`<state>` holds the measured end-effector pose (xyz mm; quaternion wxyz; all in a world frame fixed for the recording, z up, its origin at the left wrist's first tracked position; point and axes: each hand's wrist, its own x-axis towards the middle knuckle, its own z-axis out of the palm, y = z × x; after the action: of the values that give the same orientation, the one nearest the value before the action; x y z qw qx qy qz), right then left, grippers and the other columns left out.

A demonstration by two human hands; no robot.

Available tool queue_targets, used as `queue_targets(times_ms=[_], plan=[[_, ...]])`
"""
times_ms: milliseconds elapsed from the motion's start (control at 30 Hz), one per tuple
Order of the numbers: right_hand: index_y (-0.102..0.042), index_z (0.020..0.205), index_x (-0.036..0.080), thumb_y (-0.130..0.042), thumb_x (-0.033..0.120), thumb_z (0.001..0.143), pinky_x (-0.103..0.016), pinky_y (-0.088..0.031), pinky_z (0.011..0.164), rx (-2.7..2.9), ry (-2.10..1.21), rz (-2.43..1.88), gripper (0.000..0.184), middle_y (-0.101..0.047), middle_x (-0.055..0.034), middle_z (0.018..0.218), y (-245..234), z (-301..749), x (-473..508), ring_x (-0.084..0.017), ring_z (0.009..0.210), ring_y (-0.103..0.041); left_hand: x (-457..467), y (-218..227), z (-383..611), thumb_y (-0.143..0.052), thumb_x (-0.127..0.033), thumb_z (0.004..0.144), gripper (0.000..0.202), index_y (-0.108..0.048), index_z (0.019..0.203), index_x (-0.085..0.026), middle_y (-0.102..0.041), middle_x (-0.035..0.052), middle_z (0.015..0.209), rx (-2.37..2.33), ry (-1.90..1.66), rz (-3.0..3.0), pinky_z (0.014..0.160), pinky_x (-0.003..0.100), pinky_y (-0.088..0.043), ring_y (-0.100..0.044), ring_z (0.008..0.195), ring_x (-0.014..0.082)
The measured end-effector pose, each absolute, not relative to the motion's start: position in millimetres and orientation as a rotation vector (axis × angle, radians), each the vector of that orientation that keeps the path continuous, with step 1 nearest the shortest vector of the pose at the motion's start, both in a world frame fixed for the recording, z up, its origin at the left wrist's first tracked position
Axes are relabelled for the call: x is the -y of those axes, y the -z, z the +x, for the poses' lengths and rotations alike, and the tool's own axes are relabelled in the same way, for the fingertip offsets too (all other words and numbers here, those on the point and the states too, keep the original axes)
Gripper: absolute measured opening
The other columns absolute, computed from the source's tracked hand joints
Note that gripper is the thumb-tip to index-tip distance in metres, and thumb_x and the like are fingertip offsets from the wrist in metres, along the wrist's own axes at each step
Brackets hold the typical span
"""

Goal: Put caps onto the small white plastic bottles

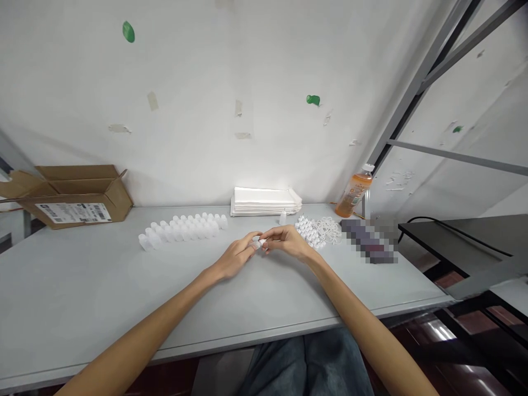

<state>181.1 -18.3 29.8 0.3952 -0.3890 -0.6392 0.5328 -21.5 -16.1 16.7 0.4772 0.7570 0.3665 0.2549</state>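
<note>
My left hand (235,258) is closed around a small translucent white bottle (256,245), held on its side just above the table. The fingers of my right hand (286,242) pinch the white cap or tip at the bottle's right end; which of the two it is, I cannot make out. Rows of similar small bottles (181,228) stand to the left, beyond my left hand. One more little bottle with a narrow tip (282,218) stands upright behind my right hand. Right of that hand lies a pile of small white caps (309,231), beside a heap of thin white rings or loops (329,230).
A stack of white sheets or bags (266,202) lies against the wall. At the left end of the grey table (198,308) is an open cardboard box (82,195). An orange drink bottle (353,192) and a blurred-out dark object (367,242) are on the right.
</note>
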Motion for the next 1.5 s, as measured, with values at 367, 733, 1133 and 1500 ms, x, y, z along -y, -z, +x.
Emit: queue_targets(times_ms=[367, 733, 1133, 1500], plan=[[-0.072, 0.089, 0.012, -0.076, 0.045, 0.07, -0.033, -0.056, 0.064, 1.619, -1.372, -0.975, 0.038, -0.067, -0.0041, 0.069, -27.6, 180.4, 18.8, -0.017, 0.066, -0.064, 17.9, -20.6, -18.2, -0.045, -0.041, 0.089, 0.049, -0.043, 0.132, -0.018, -0.038, -0.0048, 0.067, -0.834, -0.619, 1.515, 0.048, 0.022, -0.021, -0.028, 0.052, 0.0077], [-0.047, 0.055, 0.017, -0.044, 0.062, 0.089, -0.022, -0.036, 0.046, 1.895, -1.076, -1.21, 0.057, -0.044, 0.0032, 0.047, -18.7, 175.2, 17.6, -0.008, 0.043, -0.043, 23.1, -16.8, -17.1, -0.031, -0.041, 0.096, 0.047, -0.04, 0.137, -0.02, -0.049, -0.0026, 0.069, -0.956, -0.616, 2.12, 0.062, 0.027, -0.034, -0.043, 0.062, 0.0151], [-0.067, 0.09, 0.013, -0.073, 0.049, 0.072, -0.029, -0.055, 0.055, 1.745, -1.397, -0.999, 0.041, -0.067, -0.0056, 0.073, -31.9, 183.4, 22.8, -0.016, 0.061, -0.065, 22.9, -16.5, -16.9, -0.034, -0.04, 0.094, 0.047, -0.042, 0.136, -0.02, -0.062, 0.0008, 0.077, -0.982, -0.635, 2.13, 0.069, 0.03, -0.042, -0.055, 0.071, 0.0183], [-0.055, 0.065, 0.016, -0.058, 0.061, 0.081, -0.02, -0.04, 0.037, 1.773, -1.297, -1.134, 0.048, -0.052, 0.0017, 0.055, -27.1, 175.8, 22.8, -0.01, 0.044, -0.053, 25.4, -17.2, -15.2, -0.031, -0.043, 0.097, 0.049, -0.041, 0.139, -0.021, -0.067, 0.0048, 0.089, -1.0, -0.629, 2.19, 0.083, 0.035, -0.043, -0.062, 0.092, 0.0245]])
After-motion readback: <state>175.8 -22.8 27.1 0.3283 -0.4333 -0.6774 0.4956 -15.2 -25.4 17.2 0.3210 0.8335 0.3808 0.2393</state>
